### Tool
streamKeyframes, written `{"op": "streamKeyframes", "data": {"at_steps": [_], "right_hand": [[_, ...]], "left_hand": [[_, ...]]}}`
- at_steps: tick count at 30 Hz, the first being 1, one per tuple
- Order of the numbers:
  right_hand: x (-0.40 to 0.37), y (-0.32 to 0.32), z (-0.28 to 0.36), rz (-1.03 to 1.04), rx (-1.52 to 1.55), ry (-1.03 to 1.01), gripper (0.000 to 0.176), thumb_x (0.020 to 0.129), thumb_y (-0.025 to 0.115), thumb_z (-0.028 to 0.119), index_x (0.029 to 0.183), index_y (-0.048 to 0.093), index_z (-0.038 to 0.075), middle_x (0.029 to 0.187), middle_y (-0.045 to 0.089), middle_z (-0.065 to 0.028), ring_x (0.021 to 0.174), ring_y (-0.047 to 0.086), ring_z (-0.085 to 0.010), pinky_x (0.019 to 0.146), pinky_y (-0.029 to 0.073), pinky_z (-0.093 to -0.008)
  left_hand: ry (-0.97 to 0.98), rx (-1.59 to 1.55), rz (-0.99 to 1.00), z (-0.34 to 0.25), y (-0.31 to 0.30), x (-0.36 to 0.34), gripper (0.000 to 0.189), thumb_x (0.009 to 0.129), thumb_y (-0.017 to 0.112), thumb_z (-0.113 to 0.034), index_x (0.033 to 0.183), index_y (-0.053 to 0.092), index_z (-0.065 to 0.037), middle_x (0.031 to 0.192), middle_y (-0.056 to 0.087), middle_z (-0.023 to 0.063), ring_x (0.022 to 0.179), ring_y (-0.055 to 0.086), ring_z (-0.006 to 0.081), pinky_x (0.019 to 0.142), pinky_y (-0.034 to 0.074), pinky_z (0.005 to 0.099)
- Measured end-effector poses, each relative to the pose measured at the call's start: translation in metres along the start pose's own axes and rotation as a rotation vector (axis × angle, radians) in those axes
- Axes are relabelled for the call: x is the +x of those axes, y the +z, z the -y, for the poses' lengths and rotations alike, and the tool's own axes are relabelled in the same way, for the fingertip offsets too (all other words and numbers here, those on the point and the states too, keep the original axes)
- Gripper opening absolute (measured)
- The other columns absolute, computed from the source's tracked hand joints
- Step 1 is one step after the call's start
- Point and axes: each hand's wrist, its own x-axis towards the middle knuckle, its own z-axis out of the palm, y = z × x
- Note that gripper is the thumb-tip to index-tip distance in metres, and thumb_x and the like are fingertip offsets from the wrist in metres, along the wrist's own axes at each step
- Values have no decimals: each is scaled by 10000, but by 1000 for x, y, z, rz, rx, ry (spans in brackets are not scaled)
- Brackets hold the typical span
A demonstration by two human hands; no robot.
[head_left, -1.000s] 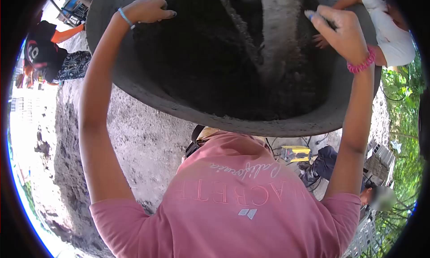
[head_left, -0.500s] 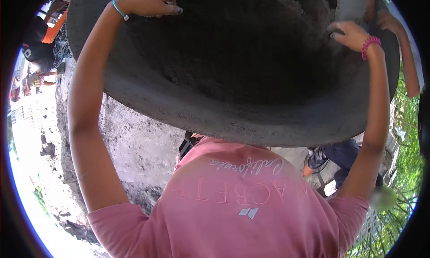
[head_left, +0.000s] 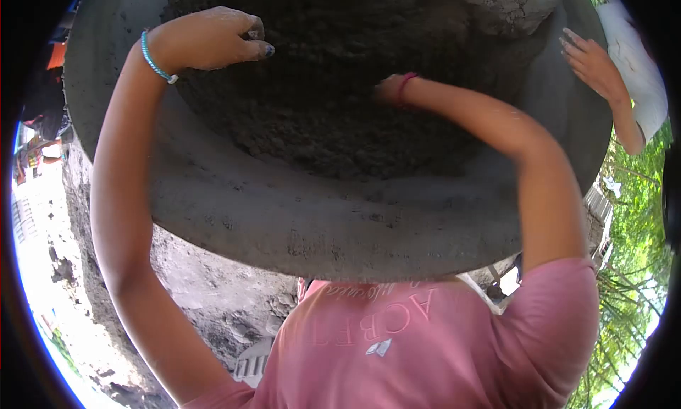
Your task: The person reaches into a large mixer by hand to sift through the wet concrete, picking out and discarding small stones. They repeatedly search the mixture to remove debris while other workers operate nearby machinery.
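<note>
A large, wide grey basin (head_left: pixel 340 231) with a smeared rim fills the upper part of the view. Its hollow is dark and lined with rough, wet-looking material (head_left: pixel 305 139). Over the basin's left side hovers my left hand (head_left: pixel 213 40), wearing a light blue bracelet; its fingers are bent, thumb apart from them, with grime on the tips and nothing showing between. My right hand (head_left: pixel 389 89), a pink band at its wrist, reaches into the middle of the hollow. Blur and shadow hide its fingers.
Another person's hand (head_left: pixel 594 67) is at the basin's right rim, fingers spread, beside white cloth (head_left: pixel 633 58). Rough grey ground (head_left: pixel 213 274) shows below the basin at left. Green plants (head_left: pixel 638 217) stand at the right, and dark and orange shapes lie beyond the left rim.
My right hand has swept left from the basin's right side into its middle. My left hand has shifted slightly left and down. The basin fills more of the view; the other person's hand has moved.
</note>
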Motion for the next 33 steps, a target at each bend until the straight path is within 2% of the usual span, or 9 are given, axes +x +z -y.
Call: {"op": "streamKeyframes", "data": {"at_steps": [7, 13, 16, 18, 19, 22, 25, 28, 33], "right_hand": [[148, 97, 36, -764, -363, -150, 197, 749, 527, 219, 904, 588, 115, 883, 564, -11, 911, 529, -215, 771, 425, -359], [129, 110, 27, -812, -195, -254, 193, 724, 534, 238, 864, 582, 113, 782, 542, -38, 874, 537, -196, 730, 462, -369], [87, 102, 3, -652, -120, -342, 206, 724, 545, 207, 889, 588, 90, 830, 568, -90, 899, 559, -248, 735, 481, -402], [76, 107, -18, -477, 617, 190, 253, 708, 579, 168, 938, 588, 62, 927, 572, -164, 929, 564, -324, 764, 481, -408], [59, 121, -51, -415, 57, -60, 326, 697, 617, 206, 975, 578, 41, 1018, 559, -210, 956, 552, -363, 786, 471, -410], [-3, 162, -152, -46, 724, 300, 468, 724, 620, 307, 1101, 558, 37, 1144, 549, -160, 1034, 539, -265, 821, 452, -366], [49, 378, -305, -135, 124, -213, 473, 796, 515, 363, 1084, 527, -12, 1050, 583, -198, 938, 591, -285, 772, 474, -352], [-27, 258, -176, 250, 404, 583, 370, 817, 462, 293, 962, 606, -15, 938, 629, -180, 817, 628, -277, 617, 510, -380], [-18, 249, -142, 372, 367, 580, 452, 769, 553, 203, 1162, 466, -2, 1072, 562, -225, 932, 596, -312, 692, 497, -449]], "left_hand": [[-159, -11, 0, 17, -11, 1, 290, 851, 504, -244, 976, 549, 14, 755, 554, 125, 699, 532, 185, 659, 424, 316], [-142, -18, -47, 20, -5, 4, 282, 860, 496, -238, 992, 537, 8, 764, 545, 114, 702, 510, 180, 687, 416, 296], [-150, -89, -46, 23, -6, 4, 281, 863, 496, -245, 998, 539, -2, 763, 538, 94, 692, 492, 165, 672, 408, 290], [-162, -119, -38, 29, 2, 6, 278, 867, 493, -252, 1002, 542, -14, 762, 526, 67, 687, 476, 144, 654, 399, 279], [-165, -121, -31, 35, 3, 6, 276, 871, 490, -257, 1004, 545, -21, 759, 515, 50, 685, 467, 129, 642, 393, 269], [-146, -280, -49, 36, 7, 8, 284, 877, 487, -293, 1020, 555, -57, 736, 454, -17, 655, 407, 66, 587, 345, 216], [-144, -271, -125, 56, 22, 7, 294, 874, 491, -313, 1028, 555, -71, 708, 417, -34, 635, 378, 53, 567, 319, 199], [-209, -252, -59, 80, 27, 10, 305, 872, 490, -331, 1033, 552, -79, 681, 393, -36, 622, 370, 56, 558, 311, 201], [-216, -253, 19, 70, 20, 12, 322, 868, 485, -347, 1041, 548, -83, 661, 394, -28, 614, 384, 67, 551, 324, 212]]}}
